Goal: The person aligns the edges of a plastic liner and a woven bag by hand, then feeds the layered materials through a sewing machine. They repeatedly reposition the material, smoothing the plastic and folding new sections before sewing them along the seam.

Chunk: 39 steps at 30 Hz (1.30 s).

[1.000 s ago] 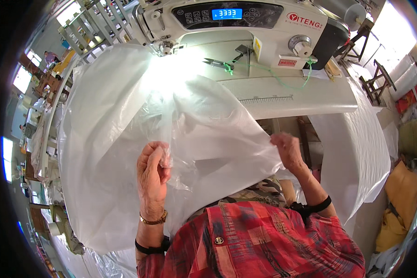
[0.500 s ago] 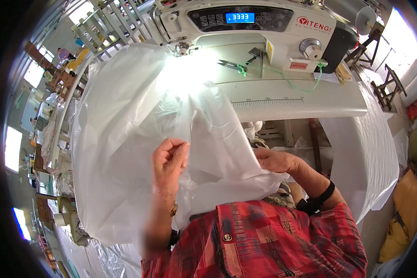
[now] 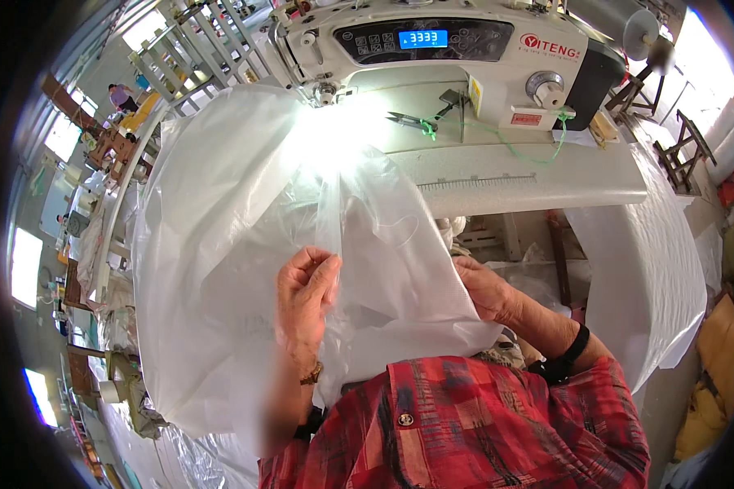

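Observation:
A large sheet of white, semi-clear plastic fabric (image 3: 220,269) spreads over the machine bed and hangs toward my lap. Its far end runs under the needle area of a white sewing machine (image 3: 432,73), where a bright lamp glare hides the stitching point. My left hand (image 3: 306,293) pinches a gathered fold of the sheet just below the glare. At the sheet's right edge, my right hand (image 3: 483,289) is closed on the fabric, with its fingertips partly behind it. A loose thread (image 3: 404,232) curls on the sheet between my hands.
Black thread snips (image 3: 410,121) tied with green cord lie on the machine bed right of the needle. A ruler scale (image 3: 481,181) runs along the bed's front. More white sheeting (image 3: 640,277) hangs at the right. Far left, another person (image 3: 122,98) is beside a table.
The view has shifted slightly. My right hand has turned and moved a little up along the sheet's edge, which now looks straighter. My left hand keeps its pinch on the fold.

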Motion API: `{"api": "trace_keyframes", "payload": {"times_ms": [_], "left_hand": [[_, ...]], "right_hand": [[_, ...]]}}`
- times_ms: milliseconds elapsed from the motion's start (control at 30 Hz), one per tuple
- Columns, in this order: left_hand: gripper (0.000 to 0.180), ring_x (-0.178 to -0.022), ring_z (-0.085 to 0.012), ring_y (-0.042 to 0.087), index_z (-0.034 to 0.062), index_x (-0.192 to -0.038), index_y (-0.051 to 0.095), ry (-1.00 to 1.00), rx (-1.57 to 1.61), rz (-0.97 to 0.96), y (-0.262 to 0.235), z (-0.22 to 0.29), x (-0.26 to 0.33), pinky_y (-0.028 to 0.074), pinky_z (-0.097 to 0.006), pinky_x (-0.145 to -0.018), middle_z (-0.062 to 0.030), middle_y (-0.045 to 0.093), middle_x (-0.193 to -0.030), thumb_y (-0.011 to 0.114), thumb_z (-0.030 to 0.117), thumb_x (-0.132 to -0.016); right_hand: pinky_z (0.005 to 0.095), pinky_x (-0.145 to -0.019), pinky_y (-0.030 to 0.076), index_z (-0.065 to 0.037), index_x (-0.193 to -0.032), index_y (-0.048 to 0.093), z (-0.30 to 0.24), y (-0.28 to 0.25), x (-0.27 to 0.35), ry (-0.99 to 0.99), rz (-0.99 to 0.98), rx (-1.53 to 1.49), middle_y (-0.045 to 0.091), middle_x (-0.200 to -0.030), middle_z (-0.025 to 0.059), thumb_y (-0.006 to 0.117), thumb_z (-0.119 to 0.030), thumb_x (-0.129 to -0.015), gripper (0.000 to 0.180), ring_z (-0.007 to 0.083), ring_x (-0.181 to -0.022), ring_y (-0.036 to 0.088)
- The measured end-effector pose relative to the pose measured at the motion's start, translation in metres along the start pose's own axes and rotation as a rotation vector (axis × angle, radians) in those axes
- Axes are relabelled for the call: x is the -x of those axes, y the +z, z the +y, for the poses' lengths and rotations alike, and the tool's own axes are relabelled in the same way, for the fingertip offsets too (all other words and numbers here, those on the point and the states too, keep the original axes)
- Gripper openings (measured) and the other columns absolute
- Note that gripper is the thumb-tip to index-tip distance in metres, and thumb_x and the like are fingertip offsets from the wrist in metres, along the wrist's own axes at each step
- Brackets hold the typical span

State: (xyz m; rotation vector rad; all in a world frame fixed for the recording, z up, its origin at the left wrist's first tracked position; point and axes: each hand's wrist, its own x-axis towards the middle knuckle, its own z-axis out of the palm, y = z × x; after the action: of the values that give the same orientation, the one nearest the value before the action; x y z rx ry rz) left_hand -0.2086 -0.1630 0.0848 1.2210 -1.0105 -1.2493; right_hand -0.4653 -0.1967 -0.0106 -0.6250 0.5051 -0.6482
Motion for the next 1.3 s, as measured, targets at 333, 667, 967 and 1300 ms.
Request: {"api": "trace_keyframes", "payload": {"times_ms": [333,667,967,1300], "left_hand": [[0.01,-0.053,-0.003,0.043,0.0024,-0.089,0.06,0.133,-0.118,-0.052,0.007,0.002,0.001,0.033,-0.02,-0.048,0.0042,0.052,-0.06,0.063,0.011,-0.094],[0.014,-0.052,-0.0038,0.048,0.0008,-0.088,0.059,0.085,-0.288,-0.12,0.008,-0.005,0.008,0.035,-0.021,-0.047,-0.0004,0.059,-0.062,0.061,0.012,-0.097],[0.015,-0.048,-0.003,0.047,0.0004,-0.09,0.057,0.103,-0.326,-0.105,0.002,-0.006,0.015,0.035,-0.021,-0.042,-0.0009,0.059,-0.06,0.059,0.013,-0.098],[0.019,-0.049,-0.0015,0.039,0.002,-0.081,0.054,0.154,-0.62,-0.102,-0.006,-0.01,0.019,0.032,-0.022,-0.044,0.0026,0.052,-0.056,0.063,0.013,-0.094]], "right_hand": [[0.0307,-0.055,0.042,0.001,-0.083,0.057,-0.061,0.055,0.033,-0.725,0.145,1.424,0.054,-0.066,0.0072,0.064,-0.011,-0.092,0.017,0.0168,-0.057,0.05],[0.0381,-0.058,0.046,-0.004,-0.089,0.052,-0.029,0.107,0.011,-0.519,-0.219,1.214,0.059,-0.067,0.0116,0.064,-0.011,-0.089,0.014,0.029,-0.061,0.06],[0.0463,-0.069,0.048,-0.006,-0.091,0.052,-0.013,0.115,0.003,-0.493,-0.298,1.353,0.063,-0.075,0.0132,0.063,-0.015,-0.086,0.015,0.0372,-0.074,0.062],[0.0433,-0.086,0.047,-0.004,-0.089,0.056,0.008,0.132,0.006,-0.707,-0.428,1.666,0.063,-0.082,0.0091,0.06,-0.021,-0.085,0.018,0.0273,-0.078,0.065]]}}
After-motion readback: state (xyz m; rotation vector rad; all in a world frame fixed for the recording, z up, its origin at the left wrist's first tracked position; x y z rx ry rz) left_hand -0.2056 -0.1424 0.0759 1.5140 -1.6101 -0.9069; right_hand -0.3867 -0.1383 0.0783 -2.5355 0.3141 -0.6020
